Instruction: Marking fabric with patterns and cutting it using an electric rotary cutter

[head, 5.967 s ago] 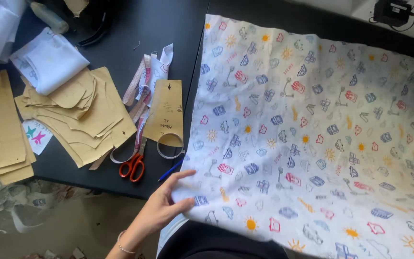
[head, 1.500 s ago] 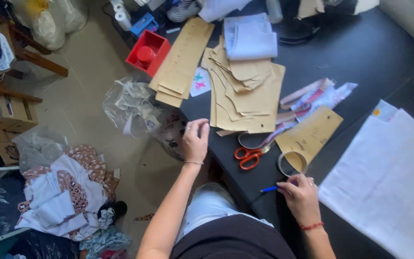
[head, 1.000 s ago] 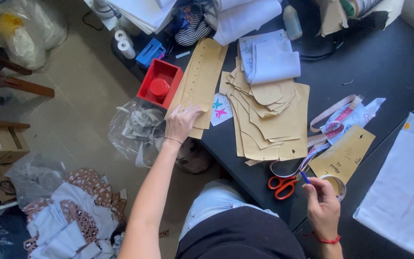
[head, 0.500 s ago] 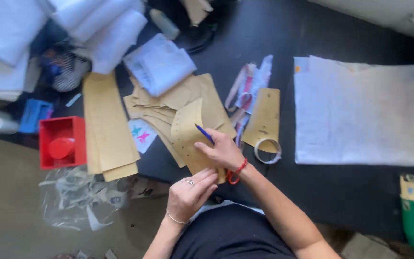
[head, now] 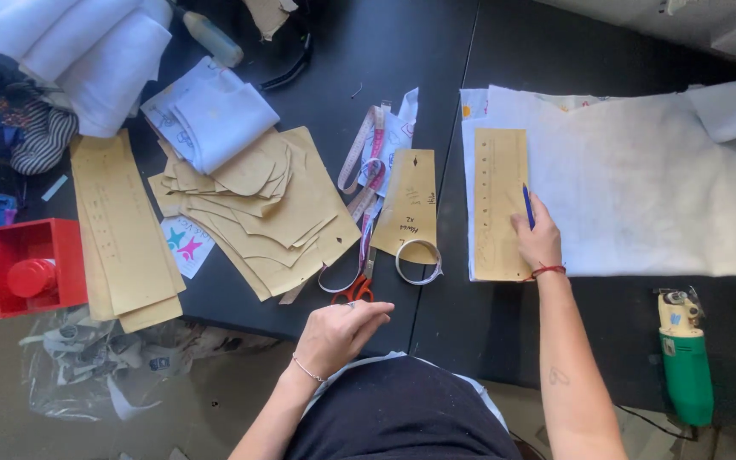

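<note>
Head view: right hand (head: 538, 240) pinches blue pen (head: 527, 204), heel pressing long tan pattern strip (head: 499, 204) flat on white fabric (head: 641, 187). Left hand (head: 342, 330) loose, empty, seemingly resting at table edge (head: 419, 324) near scissors (head: 353, 285). Keep strip pinned; trace close along edge.

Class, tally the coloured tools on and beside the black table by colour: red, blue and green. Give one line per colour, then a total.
Red: 2, the red box and the orange-red scissors
Blue: 1, the blue pen in the right hand
Green: 1, the green power tool
Total: 4
</note>
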